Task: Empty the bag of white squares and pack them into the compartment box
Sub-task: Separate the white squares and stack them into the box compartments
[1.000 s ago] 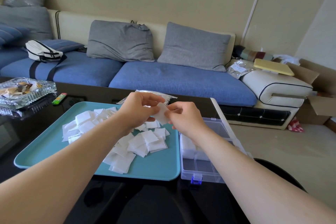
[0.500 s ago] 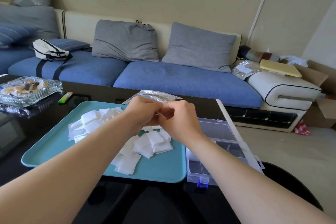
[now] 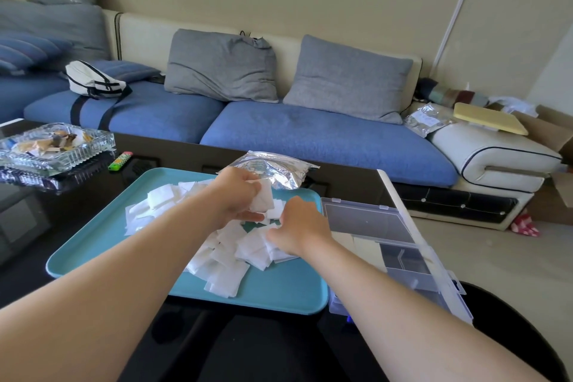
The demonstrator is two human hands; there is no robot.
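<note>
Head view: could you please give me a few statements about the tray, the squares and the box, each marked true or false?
1. The white squares lie heaped on the teal tray. True.
2. The compartment box stands left of the tray. False: it stands right of the tray, with its lid open.
3. The left hand grips a few of the squares. True.
4. The foil bag lies inside the box. False: it lies at the tray's far edge, beyond the hands.
</note>
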